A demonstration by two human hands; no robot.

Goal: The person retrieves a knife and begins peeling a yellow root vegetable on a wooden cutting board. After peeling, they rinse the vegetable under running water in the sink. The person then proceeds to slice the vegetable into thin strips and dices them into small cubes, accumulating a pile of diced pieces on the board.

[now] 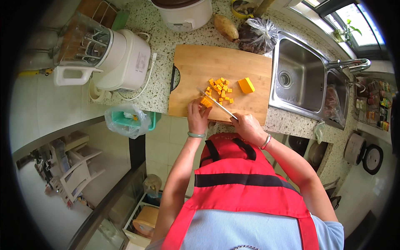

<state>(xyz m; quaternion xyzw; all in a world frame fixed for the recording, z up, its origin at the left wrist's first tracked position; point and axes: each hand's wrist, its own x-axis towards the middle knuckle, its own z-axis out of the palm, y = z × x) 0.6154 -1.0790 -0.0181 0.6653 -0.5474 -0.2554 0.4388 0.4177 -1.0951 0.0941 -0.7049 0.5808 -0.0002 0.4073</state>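
A: Orange flesh piece point(205, 101) sits at the near-left part of the bamboo cutting board point(196, 66), pinned under the left hand point(197, 117). Loose cubes point(221, 88) lie just beyond it, and one bigger orange block point(246, 85) lies to the right, apart from the pile.

B: Left fingers?

A: Curled narrow, tips pressing down on the piece. Right hand point(248, 127) is wrapped tight around the knife point(217, 104) handle; the blade runs far-left from it, its tip over the piece.

B: How to do the cut well?

A: My read: keep left fingertips tucked behind the knuckles, since the blade lies right beside them. Cut straight down, even spacing, to match the cubes already made. Sweep the cut cubes away from the blade path so the piece sits flat.

B: Arm pose?

A: Both forearms come up from the near edge. Left wrist is straight, with a pale bangle point(196, 135). Right wrist is angled inward, with a pink bracelet point(266, 142). Sink point(306, 71) lies right of the board on the speckled worktop point(160, 46).
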